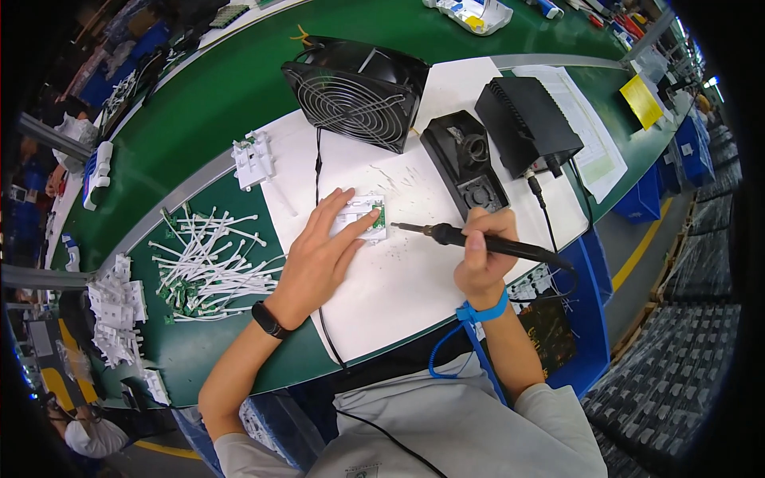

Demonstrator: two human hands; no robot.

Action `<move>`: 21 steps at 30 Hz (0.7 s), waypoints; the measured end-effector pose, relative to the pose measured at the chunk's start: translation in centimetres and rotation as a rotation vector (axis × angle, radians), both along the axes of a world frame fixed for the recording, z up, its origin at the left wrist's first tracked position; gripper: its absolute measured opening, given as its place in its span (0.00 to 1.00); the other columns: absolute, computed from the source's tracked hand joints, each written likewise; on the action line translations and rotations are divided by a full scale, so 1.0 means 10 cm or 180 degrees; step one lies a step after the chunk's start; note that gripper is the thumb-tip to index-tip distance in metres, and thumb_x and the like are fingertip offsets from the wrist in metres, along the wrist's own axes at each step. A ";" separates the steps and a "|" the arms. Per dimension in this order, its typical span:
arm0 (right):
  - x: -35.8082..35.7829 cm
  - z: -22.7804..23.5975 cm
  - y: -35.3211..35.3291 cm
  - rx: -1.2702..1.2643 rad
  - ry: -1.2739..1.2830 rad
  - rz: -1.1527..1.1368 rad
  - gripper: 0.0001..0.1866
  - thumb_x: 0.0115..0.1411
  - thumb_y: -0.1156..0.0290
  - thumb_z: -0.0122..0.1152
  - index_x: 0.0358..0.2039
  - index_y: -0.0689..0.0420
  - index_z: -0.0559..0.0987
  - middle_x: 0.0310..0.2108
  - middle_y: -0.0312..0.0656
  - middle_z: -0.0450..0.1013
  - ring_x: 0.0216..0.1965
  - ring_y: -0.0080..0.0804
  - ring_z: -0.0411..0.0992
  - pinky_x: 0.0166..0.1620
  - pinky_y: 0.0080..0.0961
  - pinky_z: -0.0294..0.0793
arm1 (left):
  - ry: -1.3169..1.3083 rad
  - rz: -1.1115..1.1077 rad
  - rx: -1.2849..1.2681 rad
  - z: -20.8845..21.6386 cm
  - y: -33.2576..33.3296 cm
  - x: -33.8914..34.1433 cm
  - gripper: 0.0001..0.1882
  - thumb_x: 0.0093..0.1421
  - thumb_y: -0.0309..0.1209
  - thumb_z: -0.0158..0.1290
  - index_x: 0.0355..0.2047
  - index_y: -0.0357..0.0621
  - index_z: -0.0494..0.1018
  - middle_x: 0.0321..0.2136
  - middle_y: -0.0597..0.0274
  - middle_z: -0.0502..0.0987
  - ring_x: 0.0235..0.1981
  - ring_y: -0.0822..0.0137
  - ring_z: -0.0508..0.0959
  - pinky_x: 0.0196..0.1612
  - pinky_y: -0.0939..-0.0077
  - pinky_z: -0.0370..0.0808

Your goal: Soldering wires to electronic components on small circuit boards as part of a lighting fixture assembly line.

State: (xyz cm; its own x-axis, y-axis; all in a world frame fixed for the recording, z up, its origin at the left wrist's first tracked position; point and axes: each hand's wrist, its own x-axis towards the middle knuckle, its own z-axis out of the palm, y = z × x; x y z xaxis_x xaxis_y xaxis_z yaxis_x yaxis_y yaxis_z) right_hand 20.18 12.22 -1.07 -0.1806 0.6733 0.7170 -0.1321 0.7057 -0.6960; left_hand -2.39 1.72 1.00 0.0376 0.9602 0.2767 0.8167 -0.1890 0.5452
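Note:
A small white plastic housing (pixel 349 213) with a green circuit board (pixel 379 215) at its right end lies on the white sheet. My left hand (pixel 317 248) holds it there from the left, with one fingertip on the board and the others spread over the housing. The palm and fingers cover part of it. In my right hand (pixel 483 259) is a black soldering iron (pixel 454 236), gripped by its handle. Its metal tip points left, a short gap from the board's right edge. A blue wrist strap (pixel 483 309) circles my right wrist.
Beyond my hands stand a black fan (pixel 355 95), an iron stand (pixel 466 163) and a black power unit (pixel 529 123). White cables with green boards (pixel 211 267) lie heaped on the left, near stacked white housings (pixel 117 311). A blue bin (pixel 590 319) sits at the right.

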 end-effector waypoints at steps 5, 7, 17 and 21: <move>-0.04 0.03 -0.01 -0.0288 0.0343 0.0011 0.09 0.68 0.71 0.56 0.36 0.62 0.67 0.23 0.37 0.66 0.22 0.17 0.59 0.26 0.18 0.56 | 0.0352 0.0049 0.0168 0.00 0.02 0.02 0.24 0.61 0.26 0.60 0.59 0.54 0.78 0.63 0.49 0.70 0.63 0.46 0.69 0.64 0.58 0.69; -0.06 0.03 -0.02 -0.0129 0.0380 -0.0327 0.10 0.69 0.70 0.56 0.37 0.61 0.67 0.23 0.36 0.65 0.22 0.16 0.58 0.26 0.17 0.55 | 0.0598 0.0058 0.0303 0.01 0.04 0.05 0.24 0.61 0.28 0.61 0.59 0.54 0.78 0.61 0.48 0.71 0.60 0.46 0.71 0.61 0.59 0.71; -0.09 0.07 -0.03 -0.0167 0.0300 -0.0839 0.08 0.71 0.69 0.53 0.38 0.59 0.68 0.25 0.36 0.64 0.22 0.16 0.58 0.27 0.16 0.56 | 0.0725 0.0525 -0.0060 0.14 0.03 0.39 0.33 0.61 0.35 0.60 0.66 0.43 0.68 0.58 0.41 0.70 0.48 0.48 0.71 0.51 0.58 0.70; -0.08 0.06 -0.05 -0.0229 0.0280 -0.0649 0.07 0.70 0.71 0.53 0.39 0.60 0.68 0.25 0.36 0.65 0.22 0.17 0.60 0.27 0.16 0.59 | 0.0759 0.0418 0.0044 0.11 -0.09 0.32 0.30 0.60 0.34 0.62 0.63 0.43 0.71 0.59 0.43 0.70 0.45 0.50 0.72 0.49 0.60 0.72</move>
